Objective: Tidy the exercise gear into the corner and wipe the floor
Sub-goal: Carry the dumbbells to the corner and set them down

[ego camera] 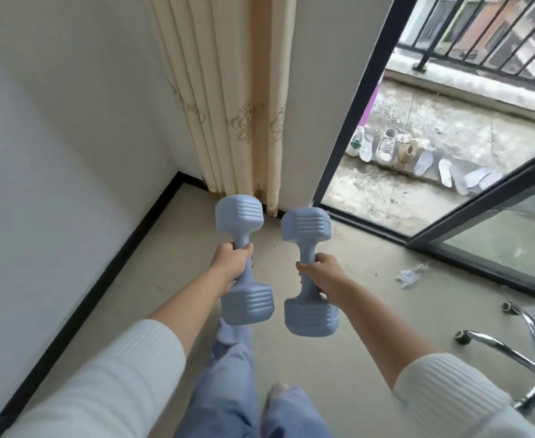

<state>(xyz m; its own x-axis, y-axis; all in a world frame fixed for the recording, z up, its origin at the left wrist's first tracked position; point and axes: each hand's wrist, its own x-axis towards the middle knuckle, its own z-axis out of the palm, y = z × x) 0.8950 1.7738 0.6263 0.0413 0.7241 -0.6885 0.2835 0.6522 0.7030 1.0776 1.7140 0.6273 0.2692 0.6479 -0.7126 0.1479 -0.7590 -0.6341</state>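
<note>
I hold two pale blue dumbbells above the floor, both pointing away from me toward the room's corner. My left hand (230,263) grips the handle of the left dumbbell (240,216). The right dumbbell (307,227) hangs beside it, a little apart, its handle gripped by my right hand (321,273). The corner (181,180) lies ahead, where the white wall with black skirting meets the cream curtain (241,121). A crumpled pale scrap (410,275) lies on the beige floor to the right.
An open sliding glass door (481,222) at right leads to a balcony with a row of shoes and insoles (402,153). A chrome office-chair base (513,349) with castors stands at lower right. My legs in blue trousers are below.
</note>
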